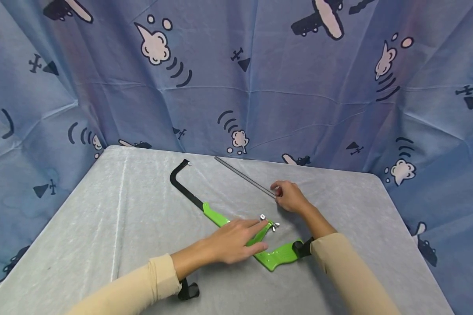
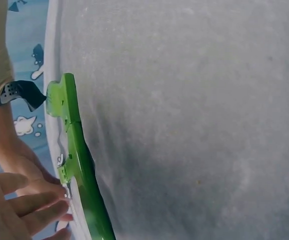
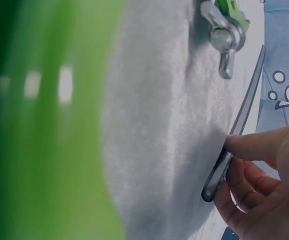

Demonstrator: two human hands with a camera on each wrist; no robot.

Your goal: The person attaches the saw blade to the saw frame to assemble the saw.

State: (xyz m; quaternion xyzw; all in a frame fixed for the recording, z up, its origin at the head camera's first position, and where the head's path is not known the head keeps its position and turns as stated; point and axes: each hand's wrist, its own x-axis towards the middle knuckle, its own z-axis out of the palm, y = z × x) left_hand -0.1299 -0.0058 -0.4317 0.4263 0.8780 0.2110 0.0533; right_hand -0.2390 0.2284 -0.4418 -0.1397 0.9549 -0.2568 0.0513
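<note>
While the right hand (image 1: 291, 197) pinches the blade (image 1: 244, 176) near its near right end, the rest of the strip runs away from the fingers to the far left, towards the far edge of the table (image 1: 142, 227). In the right wrist view the thumb lies on one side of the blade and the fingertips on the other, clamped on it, with a short end that has a small hole jutting out past them. Whether the far end of the blade touches the table I cannot tell. The left hand (image 1: 236, 238) is spread over the frame (image 1: 216, 216), left of and nearer than the blade, its fingers straight and apart and clamped on nothing; whether they touch the frame I cannot tell. The frame lies slantwise on the table, its black curved arm (image 1: 189, 195) at the far left, its green handle (image 1: 280, 257) at the near right, the middle partly hidden by the left hand. A wing nut (image 1: 275, 226) sits on the green part, just right of the left fingertips and near the right hand. A black wrist mount (image 1: 301, 248) covers the right end of the handle, and a blue patterned curtain (image 1: 291, 109) hangs beyond the table
</note>
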